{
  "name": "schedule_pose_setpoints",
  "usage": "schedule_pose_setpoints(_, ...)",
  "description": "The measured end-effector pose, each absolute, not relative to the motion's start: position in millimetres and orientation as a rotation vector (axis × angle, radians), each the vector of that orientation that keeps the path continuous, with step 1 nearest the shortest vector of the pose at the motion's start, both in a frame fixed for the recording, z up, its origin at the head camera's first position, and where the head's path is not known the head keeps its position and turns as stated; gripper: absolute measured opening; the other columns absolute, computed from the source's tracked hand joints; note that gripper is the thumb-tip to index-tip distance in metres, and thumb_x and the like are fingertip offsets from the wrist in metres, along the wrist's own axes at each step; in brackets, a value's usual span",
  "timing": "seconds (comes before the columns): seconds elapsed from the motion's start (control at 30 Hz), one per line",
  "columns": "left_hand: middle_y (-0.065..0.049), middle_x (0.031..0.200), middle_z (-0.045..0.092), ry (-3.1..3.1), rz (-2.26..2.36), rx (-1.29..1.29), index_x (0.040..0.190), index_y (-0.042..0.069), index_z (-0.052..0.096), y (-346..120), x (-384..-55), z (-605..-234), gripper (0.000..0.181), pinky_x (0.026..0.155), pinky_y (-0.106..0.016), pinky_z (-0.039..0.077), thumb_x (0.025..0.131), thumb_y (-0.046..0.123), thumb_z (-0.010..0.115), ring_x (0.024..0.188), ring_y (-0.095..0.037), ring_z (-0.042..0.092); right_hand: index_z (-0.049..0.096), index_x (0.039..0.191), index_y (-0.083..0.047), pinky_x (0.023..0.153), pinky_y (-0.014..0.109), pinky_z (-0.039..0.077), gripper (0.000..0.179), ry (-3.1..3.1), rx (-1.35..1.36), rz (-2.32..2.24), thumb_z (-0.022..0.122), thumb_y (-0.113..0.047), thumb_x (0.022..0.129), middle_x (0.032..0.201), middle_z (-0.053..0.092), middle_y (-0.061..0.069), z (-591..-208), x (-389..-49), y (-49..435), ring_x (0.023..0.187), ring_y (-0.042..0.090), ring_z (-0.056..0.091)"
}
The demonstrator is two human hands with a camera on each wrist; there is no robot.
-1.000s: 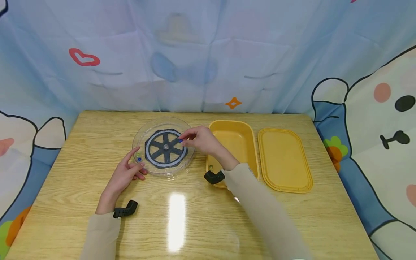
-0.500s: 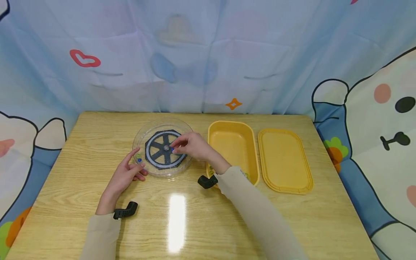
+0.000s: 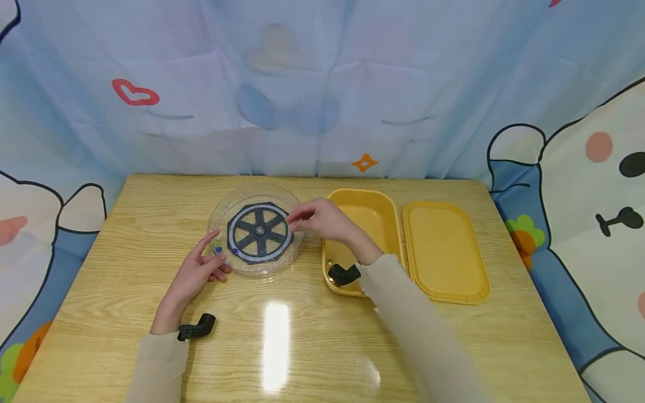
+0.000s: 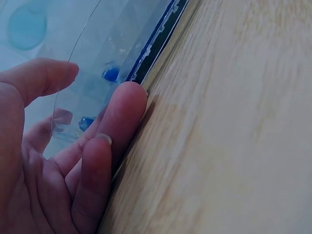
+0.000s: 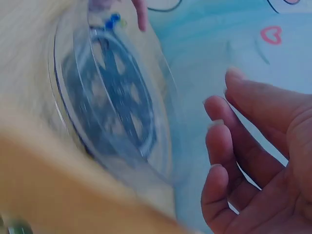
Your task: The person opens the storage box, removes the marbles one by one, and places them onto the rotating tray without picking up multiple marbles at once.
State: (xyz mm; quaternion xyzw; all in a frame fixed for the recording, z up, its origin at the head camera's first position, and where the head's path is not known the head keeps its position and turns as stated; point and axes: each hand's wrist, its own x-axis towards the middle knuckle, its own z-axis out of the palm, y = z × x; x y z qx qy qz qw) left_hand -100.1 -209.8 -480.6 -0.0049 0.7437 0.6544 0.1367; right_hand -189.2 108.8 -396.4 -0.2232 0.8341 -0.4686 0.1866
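Observation:
A clear round dish (image 3: pixel 282 258) with a dark spoked wheel-like disc (image 3: pixel 260 229) at its centre sits on the table's left half. My left hand (image 3: pixel 194 271) holds its near-left rim, fingers on both sides of the clear wall. Inside, by those fingertips, is a blue marble (image 3: pixel 219 249) next to a yellow-green marble (image 3: pixel 217 243). A second blue marble (image 3: pixel 234 252) rests slightly further in, by the disc's edge. My right hand (image 3: pixel 325 219) hovers at the dish's right rim. Nothing shows between its loosely bent fingers in the right wrist view.
Right of the dish stands a yellow tray (image 3: pixel 395 224), partly under my right forearm, with a green marble (image 3: pixel 330 262) near its front left. Further right lies a flat yellow lid (image 3: pixel 445 252). A printed curtain (image 3: pixel 322 84) hangs behind the table.
My right hand moved left over the dish with a blue marble, let go of it, and drew back right. That marble now lies near my left fingers. My left hand stayed put.

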Motion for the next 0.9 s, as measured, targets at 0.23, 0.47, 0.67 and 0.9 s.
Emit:
schedule_pose_setpoints(0.23,-0.020,0.087,0.072,2.158,1.881,-0.028,0.160,0.020,0.021,-209.1,-99.4,-480.3,0.068,0.064,-0.030,0.054,0.103,0.017,0.057,0.065,-0.020,0.070,0.076,0.104,0.000,0.077,0.034,0.049,0.019,2.342,-0.671,-1.224,0.075,-0.013,0.091,0.100,0.072,0.003,-395.3,-200.0,152.0,0.086,0.021,0.062)
schedule_pose_setpoints(0.47,-0.018,0.087,0.072,2.164,1.878,-0.025,0.160,0.020,0.020,-209.0,-100.3,-479.8,0.068,0.063,-0.029,0.053,0.103,0.018,0.058,0.065,-0.020,0.070,0.078,0.098,-0.003,0.080,0.037,0.052,0.013,2.249,-0.636,-1.103,0.078,-0.012,0.087,0.091,0.074,0.002,-401.7,-201.1,181.0,0.085,0.023,0.066)
schedule_pose_setpoints(0.67,-0.018,0.086,0.072,2.167,1.880,-0.021,0.160,0.019,0.021,-208.3,-100.8,-479.6,0.067,0.064,-0.029,0.053,0.103,0.018,0.057,0.066,-0.019,0.070,0.077,0.098,0.000,0.081,0.029,0.051,0.015,2.087,-0.599,-1.056,0.079,-0.005,0.084,0.089,0.074,0.003,-418.8,-200.2,190.2,0.084,0.015,0.066)
schedule_pose_setpoints(0.9,-0.018,0.087,0.072,2.172,1.877,-0.030,0.160,0.019,0.021,-208.2,-99.8,-479.2,0.067,0.063,-0.029,0.053,0.103,0.017,0.057,0.066,-0.019,0.070,0.077,0.099,0.001,0.079,0.026,0.050,0.016,2.043,-0.573,-0.967,0.080,-0.004,0.083,0.090,0.074,0.003,-433.9,-198.1,187.0,0.083,0.011,0.064)
